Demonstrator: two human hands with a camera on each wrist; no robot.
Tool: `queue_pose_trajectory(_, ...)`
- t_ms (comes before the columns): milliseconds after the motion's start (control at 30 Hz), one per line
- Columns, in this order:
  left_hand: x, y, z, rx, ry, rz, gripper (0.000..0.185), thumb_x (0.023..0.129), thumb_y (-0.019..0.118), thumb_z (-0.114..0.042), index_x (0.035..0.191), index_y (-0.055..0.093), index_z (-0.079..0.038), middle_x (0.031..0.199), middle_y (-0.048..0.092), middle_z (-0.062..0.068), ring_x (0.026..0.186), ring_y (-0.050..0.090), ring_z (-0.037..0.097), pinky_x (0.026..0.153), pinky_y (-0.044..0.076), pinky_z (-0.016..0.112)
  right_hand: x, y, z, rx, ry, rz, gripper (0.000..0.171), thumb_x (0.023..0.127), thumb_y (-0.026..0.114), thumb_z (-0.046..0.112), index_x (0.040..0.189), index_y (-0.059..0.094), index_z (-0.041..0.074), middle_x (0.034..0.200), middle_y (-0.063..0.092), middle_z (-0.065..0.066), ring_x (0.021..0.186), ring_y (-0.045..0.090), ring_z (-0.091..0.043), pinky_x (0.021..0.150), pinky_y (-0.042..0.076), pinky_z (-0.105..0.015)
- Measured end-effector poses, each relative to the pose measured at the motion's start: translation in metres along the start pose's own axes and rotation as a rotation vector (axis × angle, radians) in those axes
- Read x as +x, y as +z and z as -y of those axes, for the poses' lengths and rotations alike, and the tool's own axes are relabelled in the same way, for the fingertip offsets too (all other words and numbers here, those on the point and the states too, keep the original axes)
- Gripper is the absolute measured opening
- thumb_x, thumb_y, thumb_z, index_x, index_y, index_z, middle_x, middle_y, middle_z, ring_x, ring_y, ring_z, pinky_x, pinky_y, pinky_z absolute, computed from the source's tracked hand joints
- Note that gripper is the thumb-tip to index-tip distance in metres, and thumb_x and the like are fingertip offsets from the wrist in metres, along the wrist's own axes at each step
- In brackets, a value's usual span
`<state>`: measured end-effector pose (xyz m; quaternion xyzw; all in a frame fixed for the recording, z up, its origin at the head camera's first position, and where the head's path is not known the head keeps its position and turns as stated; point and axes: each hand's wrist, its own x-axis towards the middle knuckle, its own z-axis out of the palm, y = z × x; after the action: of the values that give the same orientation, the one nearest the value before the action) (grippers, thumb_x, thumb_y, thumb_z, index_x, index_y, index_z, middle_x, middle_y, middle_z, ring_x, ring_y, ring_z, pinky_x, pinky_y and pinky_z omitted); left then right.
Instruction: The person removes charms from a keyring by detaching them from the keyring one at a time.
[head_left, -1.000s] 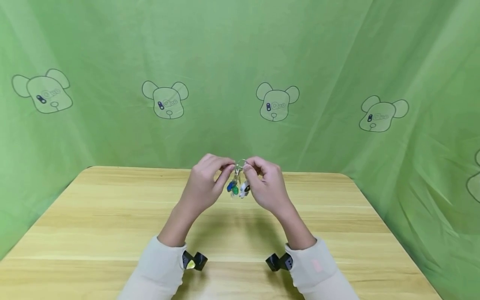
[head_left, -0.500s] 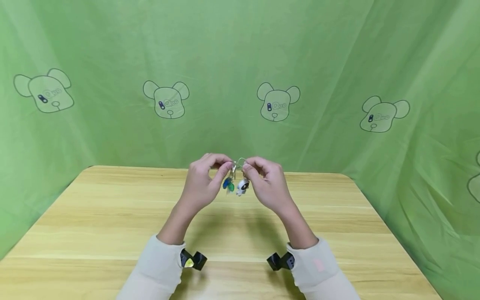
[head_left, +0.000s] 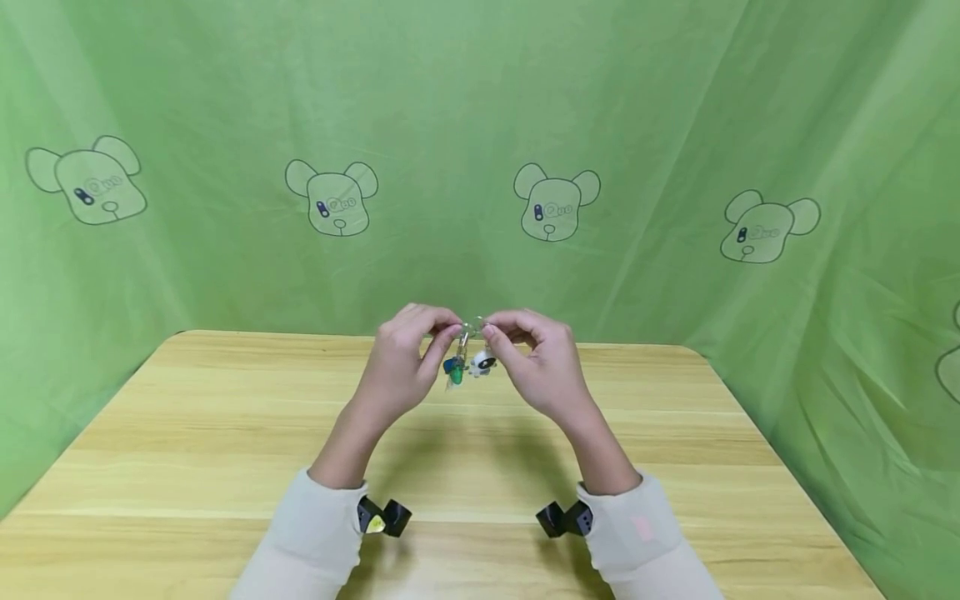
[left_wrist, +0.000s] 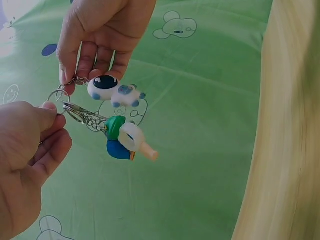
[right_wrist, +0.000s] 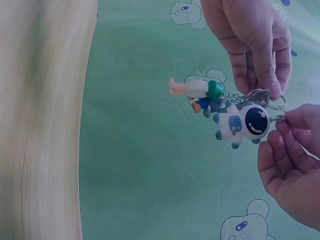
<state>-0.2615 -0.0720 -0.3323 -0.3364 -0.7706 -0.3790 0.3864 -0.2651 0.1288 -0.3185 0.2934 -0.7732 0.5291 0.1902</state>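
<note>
Both hands hold a keyring with small charms up above the table. My left hand (head_left: 401,358) pinches the metal ring (left_wrist: 59,90) between thumb and fingertips. With thumb and forefinger, my right hand (head_left: 542,362) pinches the ring's right side, by the short chain (right_wrist: 278,119) of a white-and-blue astronaut charm (right_wrist: 234,125). This astronaut hangs nearest the right hand. Beside it dangles a bunch of other charms on chains: a green piece (left_wrist: 115,127), a blue piece (left_wrist: 119,150) and a white one with a pale pink end (left_wrist: 148,151). Fingertips partly hide the ring.
A light wooden table (head_left: 480,450) lies below the hands. Green cloth (head_left: 450,100) printed with bear heads hangs behind it and at both sides. Each sleeve cuff carries a small black camera (head_left: 396,517).
Both hands have shifted slightly, the left one a little to the left. The bunched charms have swung left, and the astronaut charm has come up and left. Both grips stay on the keyring.
</note>
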Motion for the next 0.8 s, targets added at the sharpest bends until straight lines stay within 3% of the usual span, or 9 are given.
queue_pose_trajectory(300,0.0010,-0.0043,-0.0030,0.113,0.123,0.048,0.005,0.096,0.068,0.001,0.099,0.072,0.000,0.093,0.073,0.009,0.088,0.064,0.023,0.077,0.055,0.032,-0.0002,0.0014,-0.0009,-0.109,-0.083,-0.011,0.004,0.095,0.069,0.002,0.097,0.073,0.001,0.085,0.070,-0.003,0.079,0.066,-0.016,0.078,0.059,-0.029)
queue_pose_trajectory(467,0.0010,-0.0072,-0.0055,0.160,0.152,0.099,0.004,0.095,0.070,0.001,0.099,0.071,-0.001,0.094,0.073,0.009,0.089,0.064,0.023,0.077,0.056,0.030,-0.0008,0.0038,0.0003,-0.145,-0.095,-0.014,0.005,0.096,0.068,0.002,0.096,0.073,0.001,0.083,0.069,-0.003,0.078,0.065,-0.015,0.077,0.059,-0.029)
queue_pose_trajectory(600,0.0011,-0.0045,-0.0063,0.180,0.137,0.118,0.004,0.096,0.070,-0.002,0.099,0.072,-0.001,0.093,0.073,0.008,0.087,0.064,0.022,0.075,0.056,0.028,-0.0005,0.0059,0.0005,-0.145,-0.101,-0.021,0.006,0.096,0.068,0.002,0.096,0.073,-0.001,0.083,0.070,-0.005,0.077,0.065,-0.016,0.076,0.059,-0.029)
queue_pose_trajectory(800,-0.0007,0.0012,-0.0026,0.063,0.023,0.094,0.008,0.098,0.070,-0.009,0.100,0.074,-0.002,0.090,0.073,0.005,0.084,0.063,0.017,0.072,0.055,0.026,-0.0001,0.0064,0.0013,-0.115,-0.117,-0.060,0.005,0.096,0.068,0.001,0.097,0.072,-0.002,0.086,0.071,-0.007,0.079,0.065,-0.016,0.076,0.058,-0.028)
